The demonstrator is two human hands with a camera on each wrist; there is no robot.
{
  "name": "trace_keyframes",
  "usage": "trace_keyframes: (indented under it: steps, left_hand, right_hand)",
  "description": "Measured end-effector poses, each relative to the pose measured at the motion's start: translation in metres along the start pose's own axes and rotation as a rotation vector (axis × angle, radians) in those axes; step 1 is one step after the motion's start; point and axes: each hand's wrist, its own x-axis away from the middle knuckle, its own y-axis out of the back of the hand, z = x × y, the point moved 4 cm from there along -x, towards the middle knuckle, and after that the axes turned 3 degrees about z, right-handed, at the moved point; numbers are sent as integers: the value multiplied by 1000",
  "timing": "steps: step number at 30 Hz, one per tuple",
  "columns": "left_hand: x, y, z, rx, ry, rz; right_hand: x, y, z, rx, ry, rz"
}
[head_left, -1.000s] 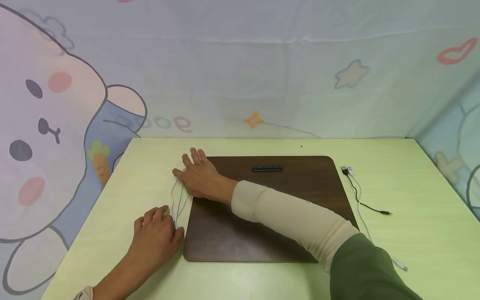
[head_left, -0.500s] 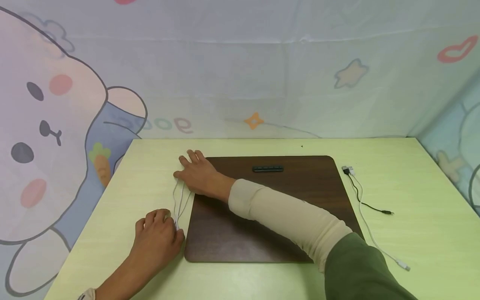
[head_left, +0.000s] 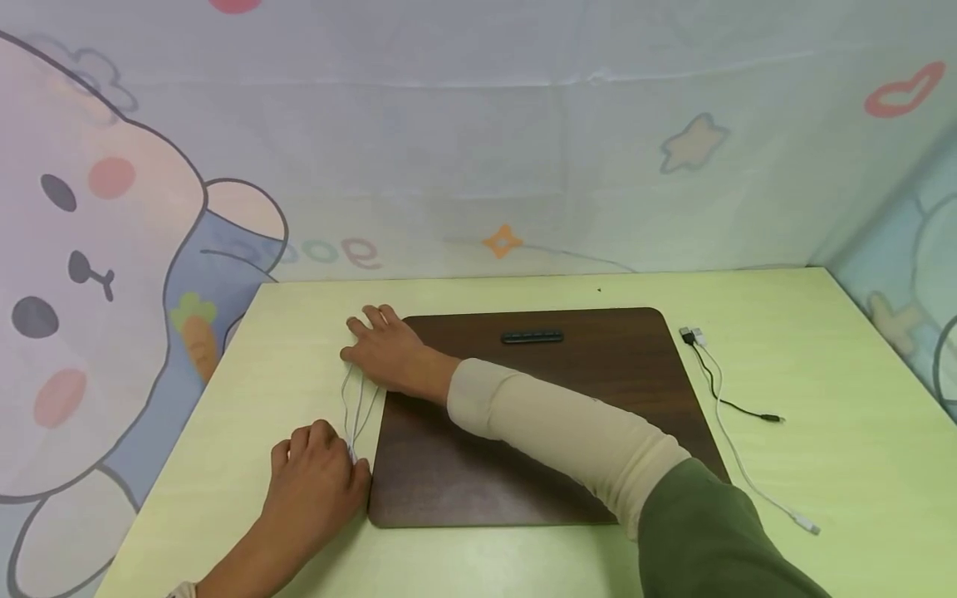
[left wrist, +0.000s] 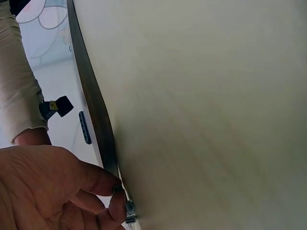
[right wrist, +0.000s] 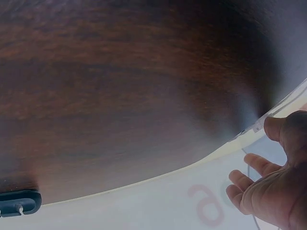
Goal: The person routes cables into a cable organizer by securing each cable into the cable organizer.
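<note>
Several thin white cables (head_left: 357,409) lie along the left edge of a dark brown board (head_left: 449,482), running between the two hands. At their near end, my left hand (head_left: 317,477) pinches the small connectors; its thumb and finger close on a connector (left wrist: 117,188), with a second connector (left wrist: 130,211) just beside them. My right hand (head_left: 385,353) reaches across the board to the cables' far end. In the right wrist view its fingers are apart and loosely bent, and one fingertip (right wrist: 274,128) touches a pale connector (right wrist: 259,125) by the board's edge.
A black cable clip strip (head_left: 532,337) sits on the board's far part. Right of the board lie a black USB cable (head_left: 710,382) and a white USB cable (head_left: 736,465). A printed cloth (head_left: 463,149) hangs behind the pale table (head_left: 860,399).
The right hand has shifted slightly nearer and to the left at the cables' far end. The left hand stays almost in place. The head view has shifted a little.
</note>
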Motion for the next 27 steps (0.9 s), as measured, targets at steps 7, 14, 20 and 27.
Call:
trace_keyframes:
  steps: [7,14,20,27]
  left_hand:
    - [2,-1,-1,16,3,18]
    - [2,0,-3,22,-6,-25]
    - [2,5,-7,21,-34,-91]
    - [2,9,-9,16,-69,-136]
  right_hand:
    - [-3,2,2,11,10,-20]
    - [-2,4,0,5,16,-35]
    - [1,5,-2,-14,10,-55]
    - [3,4,-6,-41,4,-72]
